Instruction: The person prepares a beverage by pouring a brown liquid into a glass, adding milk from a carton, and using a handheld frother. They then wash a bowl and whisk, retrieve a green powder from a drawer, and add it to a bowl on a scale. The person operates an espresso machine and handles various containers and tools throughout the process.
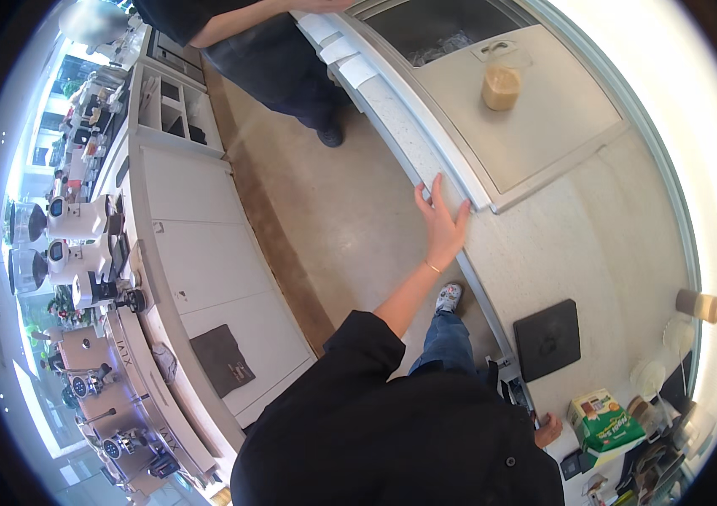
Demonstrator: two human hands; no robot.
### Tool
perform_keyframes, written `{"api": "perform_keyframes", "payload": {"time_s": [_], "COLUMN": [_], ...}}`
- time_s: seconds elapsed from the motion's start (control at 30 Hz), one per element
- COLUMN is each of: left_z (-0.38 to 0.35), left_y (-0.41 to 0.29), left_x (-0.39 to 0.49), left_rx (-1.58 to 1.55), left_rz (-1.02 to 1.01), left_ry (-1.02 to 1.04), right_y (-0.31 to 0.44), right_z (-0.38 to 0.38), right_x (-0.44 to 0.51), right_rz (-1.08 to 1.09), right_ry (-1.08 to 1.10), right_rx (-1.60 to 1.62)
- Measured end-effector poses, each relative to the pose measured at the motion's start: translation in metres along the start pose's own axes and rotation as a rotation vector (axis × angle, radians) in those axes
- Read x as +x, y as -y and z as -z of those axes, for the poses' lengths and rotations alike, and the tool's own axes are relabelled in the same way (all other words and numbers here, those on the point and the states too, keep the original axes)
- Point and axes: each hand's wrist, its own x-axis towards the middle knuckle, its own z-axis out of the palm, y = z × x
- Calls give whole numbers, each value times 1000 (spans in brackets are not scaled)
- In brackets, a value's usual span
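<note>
My left hand (444,229) rests with spread fingers on the edge of the pale counter (579,246), beside the corner of a stainless steel unit (510,145), and holds nothing. On that unit's lid stands a clear pitcher of light brown liquid (502,87). A black square mat (547,340) lies on the counter. Near a green and white carton (605,422), my right hand (548,430) is at the counter's edge, partly hidden by my body; whether it grips anything is unclear.
A co-worker in dark clothes (270,69) stands by the steel unit's far end. Across the floor are white cabinets (194,196), coffee grinders (83,256) and an espresso machine (118,379). A cup with a brown drink (700,305) stands near the counter's outer edge.
</note>
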Motion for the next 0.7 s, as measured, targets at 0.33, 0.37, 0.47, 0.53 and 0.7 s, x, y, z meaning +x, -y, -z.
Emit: {"api": "perform_keyframes", "payload": {"time_s": [0.33,0.37,0.47,0.53,0.7], "left_z": [4,5,4,5,5], "left_y": [-12,-14,-13,-14,-16], "left_x": [1,1,1,1,1], "left_rx": [-26,-21,-14,-11,1], "left_rz": [92,105,117,122,119], "left_ry": [31,41,44,42,41], "right_y": [-3,-5,-8,-6,-9], "right_z": [14,13,12,12,9], "right_x": [6,6,5,6,5], "right_rz": [-46,-50,-52,-63,-108], "right_ry": [201,207,210,210,244], "right_rx": [-95,-94,-86,-93,-134]}}
